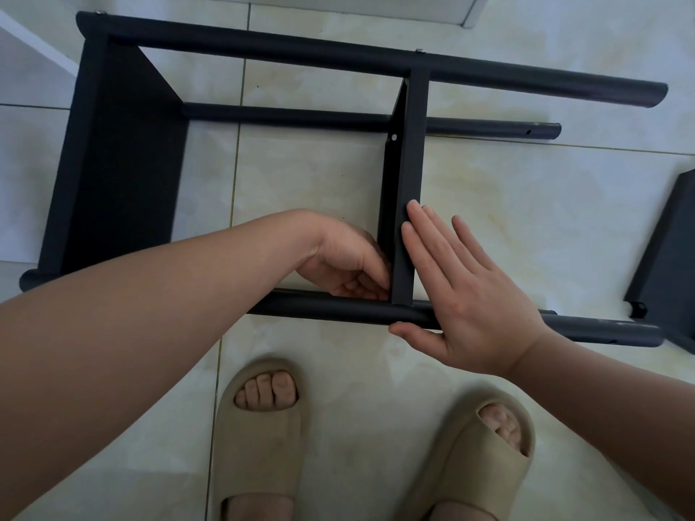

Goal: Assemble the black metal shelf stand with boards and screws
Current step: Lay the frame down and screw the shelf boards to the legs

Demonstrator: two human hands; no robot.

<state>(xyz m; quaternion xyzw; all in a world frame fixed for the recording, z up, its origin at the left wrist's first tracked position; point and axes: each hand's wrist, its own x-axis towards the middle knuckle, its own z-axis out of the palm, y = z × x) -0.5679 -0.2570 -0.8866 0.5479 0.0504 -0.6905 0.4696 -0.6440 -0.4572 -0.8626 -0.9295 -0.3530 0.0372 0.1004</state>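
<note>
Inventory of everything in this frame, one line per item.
poles: three clearly visible, black, lying across the floor.
end board: one, black, fixed at poles' left end.
middle board: one, black, set between poles.
loose board: one, black, floor, right edge.
screw heads: two, silver, on far pole.
floor: pale tiles.
slippers: two, beige, bottom, worn.
left hand: one, fingers curled at middle board's near end.
right hand: one, flat against middle board, over near pole.

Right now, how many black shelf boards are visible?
3: left board, fixed at the tubes' end; middle board, across the tubes; loose board, on the floor at the right edge. More may be hidden.
</note>
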